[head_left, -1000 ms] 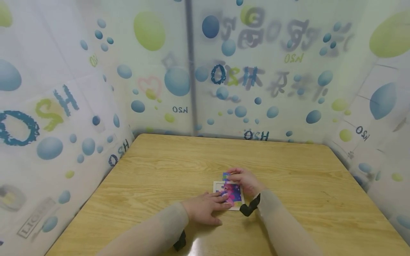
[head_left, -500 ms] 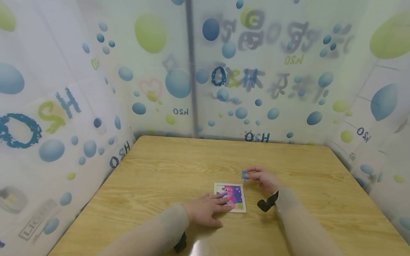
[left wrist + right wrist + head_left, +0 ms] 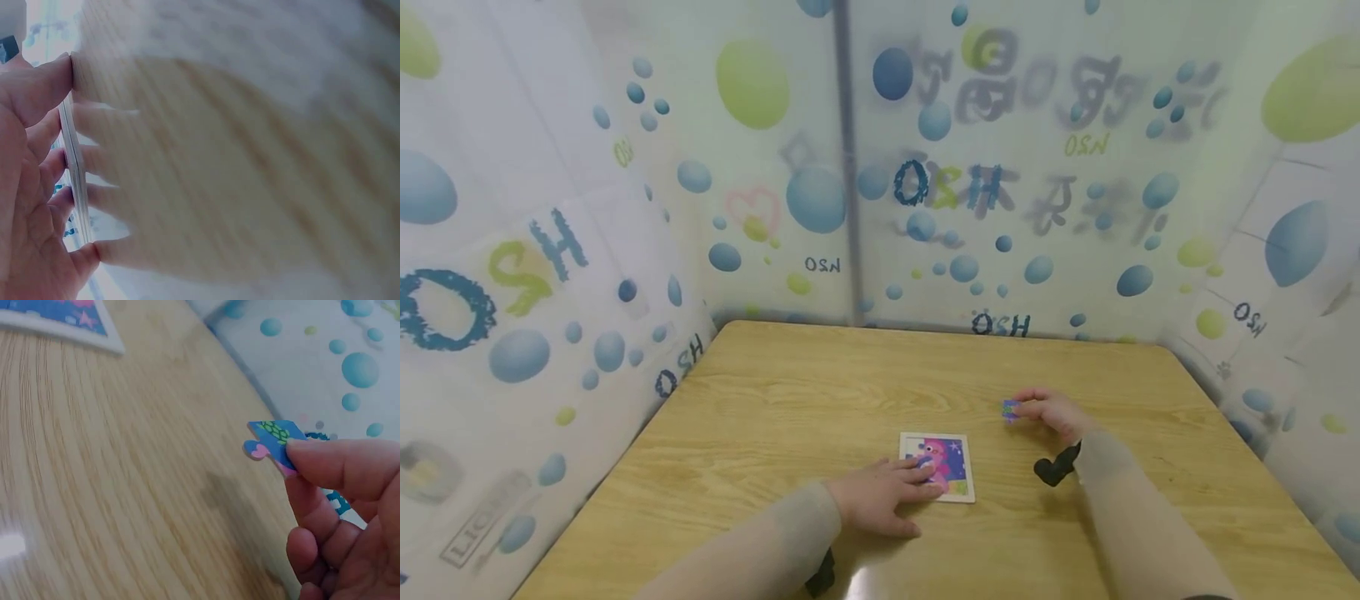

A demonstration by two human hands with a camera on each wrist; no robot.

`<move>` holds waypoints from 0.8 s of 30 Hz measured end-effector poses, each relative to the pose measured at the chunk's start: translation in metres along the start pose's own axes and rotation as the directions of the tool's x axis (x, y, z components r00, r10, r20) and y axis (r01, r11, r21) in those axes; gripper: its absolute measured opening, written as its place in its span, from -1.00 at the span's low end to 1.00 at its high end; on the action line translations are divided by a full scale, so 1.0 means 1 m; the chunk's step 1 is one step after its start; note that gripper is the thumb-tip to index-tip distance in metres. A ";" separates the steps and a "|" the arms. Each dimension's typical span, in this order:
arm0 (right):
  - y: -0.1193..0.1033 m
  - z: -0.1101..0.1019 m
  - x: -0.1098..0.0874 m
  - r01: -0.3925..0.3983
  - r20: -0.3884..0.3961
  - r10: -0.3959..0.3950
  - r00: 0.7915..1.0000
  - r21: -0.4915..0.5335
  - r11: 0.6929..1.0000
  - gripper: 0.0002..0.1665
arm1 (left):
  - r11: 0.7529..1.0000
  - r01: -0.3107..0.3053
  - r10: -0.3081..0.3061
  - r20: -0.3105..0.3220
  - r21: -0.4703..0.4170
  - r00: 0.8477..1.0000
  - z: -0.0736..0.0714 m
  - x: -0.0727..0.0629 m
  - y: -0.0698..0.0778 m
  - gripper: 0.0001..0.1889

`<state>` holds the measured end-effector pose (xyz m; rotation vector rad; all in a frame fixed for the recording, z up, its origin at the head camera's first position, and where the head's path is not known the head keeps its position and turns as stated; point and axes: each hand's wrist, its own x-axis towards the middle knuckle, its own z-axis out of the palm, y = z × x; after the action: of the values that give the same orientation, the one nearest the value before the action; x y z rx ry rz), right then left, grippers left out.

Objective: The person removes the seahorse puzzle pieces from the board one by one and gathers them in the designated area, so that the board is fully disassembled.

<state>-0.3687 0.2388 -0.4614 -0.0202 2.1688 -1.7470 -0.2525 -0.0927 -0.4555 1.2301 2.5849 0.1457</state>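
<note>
A small square jigsaw puzzle in a white frame (image 3: 970, 479) lies on the table, showing a pink figure against purple-blue. My left hand (image 3: 880, 498) rests on its left part with the fingers spread and straight, covering some of the picture. To the right and farther back, my right hand (image 3: 1056, 414) pinches a puzzle piece (image 3: 275, 442) between thumb and fingers, raised above the tabletop. The piece is blue with a green turtle-shell pattern, a pink edge and a rounded knob. In the left wrist view, the left fingertips touch the tabletop or puzzle edge; which, I cannot tell.
The light wooden table (image 3: 820, 375) has rounded far corners. White curtain-like walls (image 3: 760, 292) with blue and green dots and lettering enclose it behind and at both sides. Black straps (image 3: 1056, 467) sit at the wrists.
My right hand has carried the puzzle piece from just behind the framed puzzle off to the right. The left hand has stayed on the puzzle, and more of the picture shows.
</note>
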 end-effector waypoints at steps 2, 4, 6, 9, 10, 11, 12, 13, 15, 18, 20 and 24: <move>0.002 -0.002 0.001 -0.006 -0.003 0.006 1.000 -0.006 1.000 -0.87 | 1.000 0.001 -0.001 0.000 -0.001 1.000 0.000 -0.001 0.000 -0.31; 0.003 -0.004 0.002 0.001 -0.004 -0.002 1.000 -0.049 0.999 -0.85 | 1.000 0.002 -0.002 0.001 -0.007 1.000 0.001 -0.001 0.000 -0.31; 0.005 -0.006 0.002 0.024 -0.002 -0.024 1.000 -0.134 0.991 -0.80 | 1.000 0.002 -0.002 0.005 -0.017 1.000 0.001 -0.001 0.000 -0.31; 0.005 -0.010 0.001 0.050 0.002 -0.051 0.999 -0.224 0.973 -0.72 | 1.000 0.001 -0.001 0.011 -0.027 1.000 0.001 -0.001 0.000 -0.31; 0.005 -0.011 0.000 0.056 0.005 -0.057 0.998 -0.242 0.969 -0.70 | 1.000 0.001 -0.001 0.014 -0.031 1.000 0.000 -0.001 0.000 -0.31; 0.005 -0.012 -0.001 0.058 0.002 -0.060 0.998 -0.251 0.966 -0.70 | 0.999 0.001 0.000 0.014 -0.033 1.000 0.000 -0.001 0.000 -0.31; 0.005 -0.013 -0.001 0.064 0.006 -0.065 0.998 -0.255 0.965 -0.69 | 0.999 0.000 0.000 0.014 -0.035 1.000 0.000 -0.001 0.000 -0.31; 0.006 -0.014 -0.002 0.069 0.003 -0.071 0.997 -0.254 0.965 -0.69 | 0.999 0.001 0.000 0.013 -0.035 1.000 0.000 -0.001 0.001 -0.31; 0.006 -0.014 -0.002 0.079 0.004 -0.081 0.997 -0.258 0.963 -0.71 | 0.999 0.002 -0.002 0.011 -0.034 1.000 0.000 0.000 0.000 -0.31; 0.008 -0.013 -0.001 0.082 -0.009 -0.089 0.996 -0.289 0.954 -0.74 | 0.999 0.007 -0.006 0.014 -0.039 1.000 0.000 -0.001 0.000 -0.31; 0.010 -0.012 0.000 0.080 -0.020 -0.091 0.996 -0.320 0.944 -0.72 | 0.999 0.010 -0.009 0.016 -0.043 1.000 0.000 -0.001 0.000 -0.31; 0.015 -0.010 0.001 0.048 -0.070 -0.078 0.995 -0.359 0.932 -0.65 | 0.999 0.014 -0.013 0.016 -0.046 1.000 0.000 -0.001 0.000 -0.31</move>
<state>-0.3689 0.2511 -0.4736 -0.1112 2.5456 -1.3814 -0.2518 -0.0932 -0.4550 1.1932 2.5611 0.1906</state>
